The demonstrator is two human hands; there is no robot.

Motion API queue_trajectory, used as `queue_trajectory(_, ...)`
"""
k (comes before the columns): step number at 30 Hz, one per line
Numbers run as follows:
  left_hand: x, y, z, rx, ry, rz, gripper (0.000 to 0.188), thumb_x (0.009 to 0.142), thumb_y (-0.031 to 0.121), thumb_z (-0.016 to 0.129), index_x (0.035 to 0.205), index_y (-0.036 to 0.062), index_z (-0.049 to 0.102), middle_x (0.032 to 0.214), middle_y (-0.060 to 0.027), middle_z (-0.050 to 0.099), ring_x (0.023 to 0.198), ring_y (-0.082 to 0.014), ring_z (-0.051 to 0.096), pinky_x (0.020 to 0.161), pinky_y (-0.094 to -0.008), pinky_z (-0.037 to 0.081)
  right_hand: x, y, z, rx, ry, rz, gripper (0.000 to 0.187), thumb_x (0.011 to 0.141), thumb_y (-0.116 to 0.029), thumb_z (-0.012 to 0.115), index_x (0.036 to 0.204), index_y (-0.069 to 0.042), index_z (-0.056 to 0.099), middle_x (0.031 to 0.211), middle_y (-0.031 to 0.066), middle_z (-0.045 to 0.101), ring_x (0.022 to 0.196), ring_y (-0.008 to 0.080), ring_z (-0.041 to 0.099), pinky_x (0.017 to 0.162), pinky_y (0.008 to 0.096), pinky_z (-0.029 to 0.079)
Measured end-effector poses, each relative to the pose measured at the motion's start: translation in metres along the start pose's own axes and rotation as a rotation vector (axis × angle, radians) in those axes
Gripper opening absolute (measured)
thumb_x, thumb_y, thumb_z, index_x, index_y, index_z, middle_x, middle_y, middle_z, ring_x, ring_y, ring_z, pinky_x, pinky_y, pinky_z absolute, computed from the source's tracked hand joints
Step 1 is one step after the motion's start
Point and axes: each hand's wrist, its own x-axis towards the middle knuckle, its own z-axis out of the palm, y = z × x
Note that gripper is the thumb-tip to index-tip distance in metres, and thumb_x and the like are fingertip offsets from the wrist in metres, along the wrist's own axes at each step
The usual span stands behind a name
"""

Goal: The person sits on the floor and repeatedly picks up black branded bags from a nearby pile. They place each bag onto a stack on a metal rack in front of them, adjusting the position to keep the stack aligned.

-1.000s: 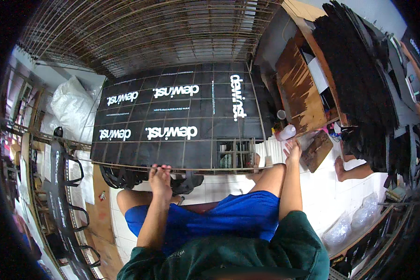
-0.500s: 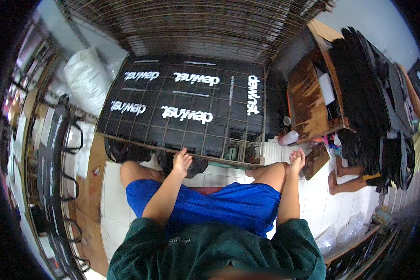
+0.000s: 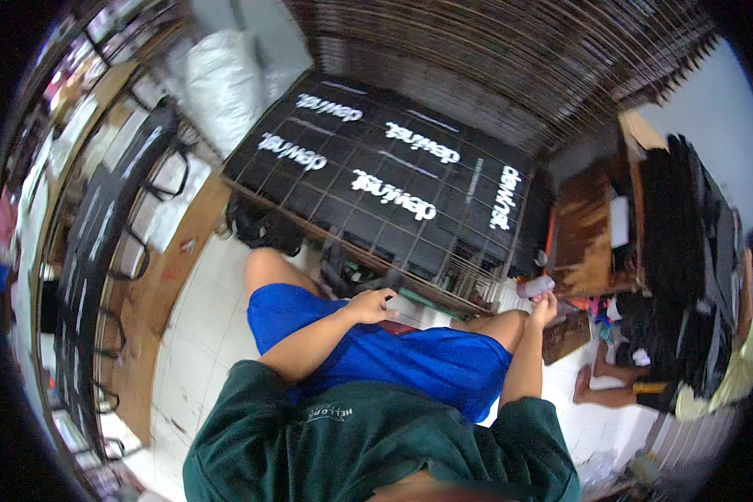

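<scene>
Seen in the head view, my left hand [image 3: 371, 307] hovers above my lap in blue shorts [image 3: 376, 351]. Its fingers are loosely curled, with a gap at the thumb and nothing seen in them. My right hand [image 3: 545, 309] is raised by my right knee, its fingers parted and half bent. A pale pinkish bottle [image 3: 534, 287] lies behind its fingertips; whether they touch is unclear. Ahead of me is a wire-grid rack [image 3: 368, 238] with a wooden front edge. Flat black pieces with white lettering [image 3: 343, 197] show through the grid.
Black bags with handles [image 3: 117, 243] line a wooden bench [image 3: 163, 309] at left. A white plastic sack [image 3: 222, 88] stands behind it. To the right are a worn wooden cabinet [image 3: 590, 234], a stack of black pieces [image 3: 686, 251] and another person's bare feet [image 3: 598, 385].
The whole view has turned, tilting the rack. My left hand has come away from the rack's front edge toward my lap. My right hand now appears closer to the pinkish bottle.
</scene>
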Motion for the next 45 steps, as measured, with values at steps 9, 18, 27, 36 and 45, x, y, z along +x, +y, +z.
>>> queue_trajectory(9, 0.014, -0.009, 0.02, -0.055, -0.012, 0.227, 0.054, 0.074, 0.027, 0.072, 0.119, 0.0064, 0.051, 0.072, -0.0094, 0.062, 0.067, -0.0182, 0.061, 0.064, -0.0297, 0.048, 0.012, -0.004, 0.016, 0.621, 0.017, 0.233, 0.023, 0.086, -0.021, 0.051, 0.1, -0.004, 0.056, 0.075, 0.0086, 0.06, 0.061, 0.019, 0.057, 0.053, 0.0327, 0.047)
queue_trajectory(18, 0.012, -0.001, 0.026, -0.185, -0.106, 0.049, 0.045, 0.08, 0.017, 0.067, 0.118, -0.0004, 0.05, 0.071, -0.0052, 0.058, 0.061, -0.0103, 0.053, 0.057, -0.0232, 0.043, -0.023, -0.035, -0.002, 0.577, 0.553, 0.241, 0.023, 0.081, -0.026, 0.057, 0.081, -0.003, 0.06, 0.061, 0.0062, 0.058, 0.054, 0.0163, 0.056, 0.047, 0.0314, 0.044)
queue_trajectory(27, 0.004, 0.007, 0.02, -0.233, -0.06, 0.051, 0.043, 0.082, 0.015, 0.067, 0.118, -0.0016, 0.049, 0.068, -0.0026, 0.055, 0.058, -0.0059, 0.049, 0.053, -0.02, 0.039, -0.053, -0.079, 0.01, 0.171, 1.192, 0.215, 0.038, 0.082, -0.041, 0.058, 0.075, -0.004, 0.061, 0.064, 0.0122, 0.062, 0.062, 0.027, 0.06, 0.059, 0.0385, 0.045)
queue_trajectory(36, 0.007, -0.003, 0.024, -0.238, -0.038, 0.069, 0.043, 0.082, 0.016, 0.067, 0.117, -0.0012, 0.051, 0.071, -0.0045, 0.057, 0.059, -0.0086, 0.052, 0.054, -0.022, 0.042, -0.062, -0.088, 0.033, 0.437, 0.34, -0.085, 0.016, 0.084, -0.019, 0.064, 0.081, -0.003, 0.061, 0.06, -0.0005, 0.053, 0.056, 0.0084, 0.048, 0.049, 0.0229, 0.038)
queue_trajectory(45, 0.001, -0.007, 0.014, -0.186, 0.079, 0.005, 0.048, 0.075, 0.02, 0.072, 0.114, 0.0006, 0.054, 0.075, -0.0102, 0.064, 0.066, -0.0144, 0.061, 0.06, -0.027, 0.048, -0.095, -0.383, -0.032, 0.351, -0.456, -0.705, 0.042, 0.085, -0.025, 0.059, 0.118, -0.003, 0.047, 0.09, 0.0088, 0.058, 0.074, 0.0156, 0.059, 0.061, 0.0259, 0.048)
